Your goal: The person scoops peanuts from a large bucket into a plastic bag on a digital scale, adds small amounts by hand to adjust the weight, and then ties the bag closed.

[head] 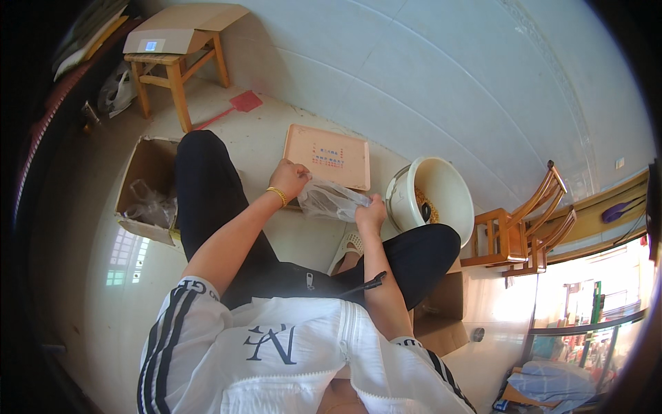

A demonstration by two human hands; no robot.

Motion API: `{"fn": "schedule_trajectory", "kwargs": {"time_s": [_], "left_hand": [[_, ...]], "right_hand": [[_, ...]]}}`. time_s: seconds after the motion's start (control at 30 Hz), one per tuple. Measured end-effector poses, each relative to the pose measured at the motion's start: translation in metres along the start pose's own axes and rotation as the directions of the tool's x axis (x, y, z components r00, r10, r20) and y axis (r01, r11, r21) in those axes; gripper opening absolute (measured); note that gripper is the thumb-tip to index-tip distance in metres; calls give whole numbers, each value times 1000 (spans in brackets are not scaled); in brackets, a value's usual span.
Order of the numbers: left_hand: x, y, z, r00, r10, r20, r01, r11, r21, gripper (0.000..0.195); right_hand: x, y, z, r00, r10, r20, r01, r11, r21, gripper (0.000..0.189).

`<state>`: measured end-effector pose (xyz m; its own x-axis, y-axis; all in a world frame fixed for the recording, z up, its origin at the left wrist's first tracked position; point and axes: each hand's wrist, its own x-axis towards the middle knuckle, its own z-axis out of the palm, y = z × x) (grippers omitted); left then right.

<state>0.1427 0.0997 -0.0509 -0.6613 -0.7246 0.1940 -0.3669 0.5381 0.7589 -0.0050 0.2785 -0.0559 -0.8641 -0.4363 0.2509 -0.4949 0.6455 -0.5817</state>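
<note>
A clear plastic bag (331, 199) is stretched between my two hands in front of my knees. My left hand (289, 180) pinches its upper left edge, while my right hand (371, 213) grips the other side, lower and to the right. Just beyond the bag, a peach-coloured plastic tray (326, 150) bearing writing lies near the wall. To the right of my right hand stands a cream plastic bucket (455, 191), tilted in view, with yellowish grain-like bits (428, 204) inside. A black object (425, 212) rests among them; its kind cannot be made out.
An open cardboard box (147, 160) with plastic bags (150, 204) inside sits beside my left knee. Further off are a wooden stool (176, 77) bearing flattened cardboard (191, 26) and a red fly swatter (245, 102). Wooden chairs (501, 238) and another cardboard box (439, 321) are at right.
</note>
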Motion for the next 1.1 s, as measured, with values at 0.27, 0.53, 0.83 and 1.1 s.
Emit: {"fn": "schedule_trajectory", "kwargs": {"time_s": [0.27,0.53,0.83,1.1], "left_hand": [[2,12,-2,822,-290,490,551,190,-812,14],[5,13,-21,717,-288,635,690,422,-588,15],[10,-25,4,990,-128,66,131,990,-46,19],[18,-24,7,814,-458,357,564,475,-675,15]], "right_hand": [[-4,-1,1,990,5,138,-8,1000,19,29],[-1,0,3,972,226,65,-230,972,47,32],[14,-2,-9,556,247,794,-775,-192,602,34],[25,14,-15,574,-77,815,-768,-398,502,36]]}}
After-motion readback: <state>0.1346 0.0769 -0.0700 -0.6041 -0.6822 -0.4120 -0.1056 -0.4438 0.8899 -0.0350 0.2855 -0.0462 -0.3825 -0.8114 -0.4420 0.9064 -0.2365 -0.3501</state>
